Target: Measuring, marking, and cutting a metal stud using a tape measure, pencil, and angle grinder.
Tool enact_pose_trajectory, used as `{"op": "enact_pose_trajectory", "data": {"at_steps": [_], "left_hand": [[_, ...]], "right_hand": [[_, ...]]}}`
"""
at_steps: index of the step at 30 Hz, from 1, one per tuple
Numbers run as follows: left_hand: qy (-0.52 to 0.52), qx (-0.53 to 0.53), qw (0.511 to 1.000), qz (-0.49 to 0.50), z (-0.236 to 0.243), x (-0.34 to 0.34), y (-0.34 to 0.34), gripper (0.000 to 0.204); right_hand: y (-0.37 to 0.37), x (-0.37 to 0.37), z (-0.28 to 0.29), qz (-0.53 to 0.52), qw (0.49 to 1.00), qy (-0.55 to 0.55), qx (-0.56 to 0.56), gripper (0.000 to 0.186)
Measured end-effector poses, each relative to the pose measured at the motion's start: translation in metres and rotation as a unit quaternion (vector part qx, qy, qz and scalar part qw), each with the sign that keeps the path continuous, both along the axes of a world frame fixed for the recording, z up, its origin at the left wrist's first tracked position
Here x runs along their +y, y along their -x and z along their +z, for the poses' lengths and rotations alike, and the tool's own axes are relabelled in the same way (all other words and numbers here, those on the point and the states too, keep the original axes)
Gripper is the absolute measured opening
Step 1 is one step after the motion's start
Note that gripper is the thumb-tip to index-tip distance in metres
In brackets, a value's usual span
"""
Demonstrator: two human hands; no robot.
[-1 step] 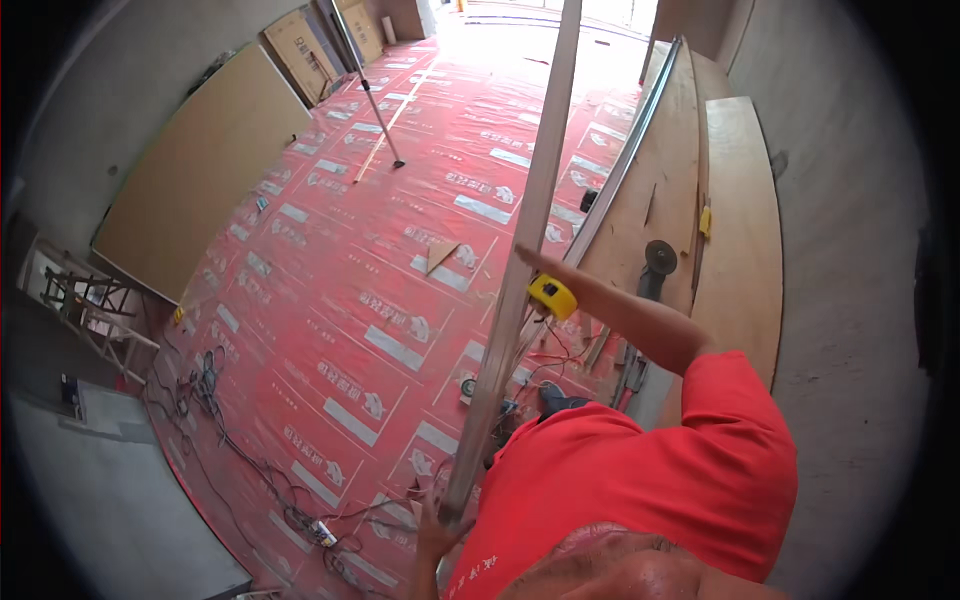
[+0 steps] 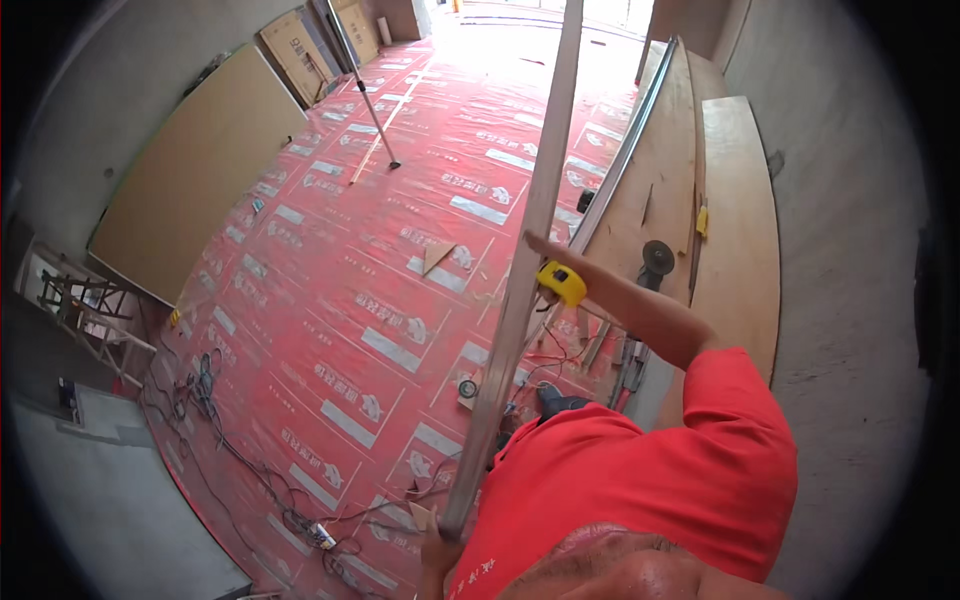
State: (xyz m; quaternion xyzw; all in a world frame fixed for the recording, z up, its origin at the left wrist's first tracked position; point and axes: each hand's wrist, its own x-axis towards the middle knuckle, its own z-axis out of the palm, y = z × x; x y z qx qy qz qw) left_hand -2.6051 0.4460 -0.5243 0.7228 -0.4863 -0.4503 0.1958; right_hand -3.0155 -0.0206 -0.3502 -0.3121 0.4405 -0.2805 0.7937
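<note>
A long, narrow grey-brown strip (image 2: 505, 350), whose material I cannot tell for sure, runs from in front of my body toward the bright far end. My left hand (image 2: 438, 552) closes around its near end, fingers partly hidden. Farther along, my right hand (image 2: 552, 255) lies across the strip, fingertips over its upper face. A yellow tape measure (image 2: 563, 284) sits in that same hand, against the strip's right side. Beside my left hand shows a small pale pointed piece (image 2: 422, 516); whether I touch it I cannot tell.
Printed red sheeting (image 2: 350, 330) covers the floor. Tangled cords (image 2: 290, 515) lie at the lower left. On the right are wooden boards (image 2: 740, 230), metal profiles (image 2: 625, 150) and an angle grinder (image 2: 655, 265). A large panel (image 2: 190, 180) leans on the left wall; a pole (image 2: 370, 110) stands beyond.
My right hand and the tape measure have shifted slightly to the right, with the strip moving a little too. The left hand stays at the near end.
</note>
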Motion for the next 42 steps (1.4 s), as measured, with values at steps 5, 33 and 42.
{"op": "enact_pose_trajectory", "data": {"at_steps": [5,33,42], "left_hand": [[-0.011,-0.3,0.953,-0.04,0.014,0.139,-0.029,0.051],[0.183,-0.292,0.922,-0.176,0.014,-0.377,0.253,0.044],[0.174,-0.268,0.93,-0.183,0.008,-0.411,0.294,0.048]], "right_hand": [[0.096,-0.046,0.011,-0.041,0.999,0.008,0.003,0.063],[0.31,-0.218,-0.13,-0.372,0.893,0.006,0.253,0.02],[0.356,-0.262,-0.18,-0.395,0.897,-0.026,0.195,0.021]]}}
